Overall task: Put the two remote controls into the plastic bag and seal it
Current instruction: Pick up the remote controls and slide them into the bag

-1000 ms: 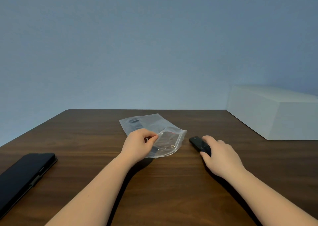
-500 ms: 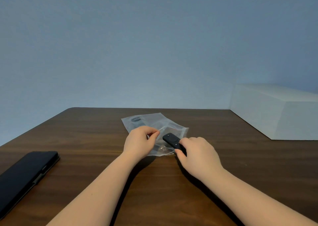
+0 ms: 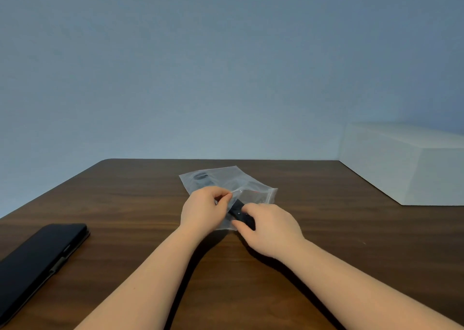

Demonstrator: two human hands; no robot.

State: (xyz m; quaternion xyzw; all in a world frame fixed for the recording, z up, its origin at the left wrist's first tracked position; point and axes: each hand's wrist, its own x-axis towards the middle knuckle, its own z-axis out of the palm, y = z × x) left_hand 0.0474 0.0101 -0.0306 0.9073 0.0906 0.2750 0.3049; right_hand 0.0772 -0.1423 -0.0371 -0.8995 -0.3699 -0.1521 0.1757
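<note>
A clear plastic bag [image 3: 241,184] lies in the middle of the dark wooden table [image 3: 326,241], its mouth facing me. Inside its far end a dark remote control [image 3: 200,177] shows through the plastic. My left hand [image 3: 203,210] pinches the upper lip of the bag's mouth and lifts it. My right hand [image 3: 271,229] grips a second black remote control [image 3: 238,213], whose front end sits in the bag's mouth just under the lifted lip. The rear of that remote is hidden by my fingers.
A black flat device in a case [image 3: 37,262] lies at the left near the table's front edge. A large white box [image 3: 406,164] stands at the back right against the blue-grey wall.
My right hand has carried the black remote leftward from the table beside the bag into the bag's mouth. My left hand has kept its pinch on the bag's lip.
</note>
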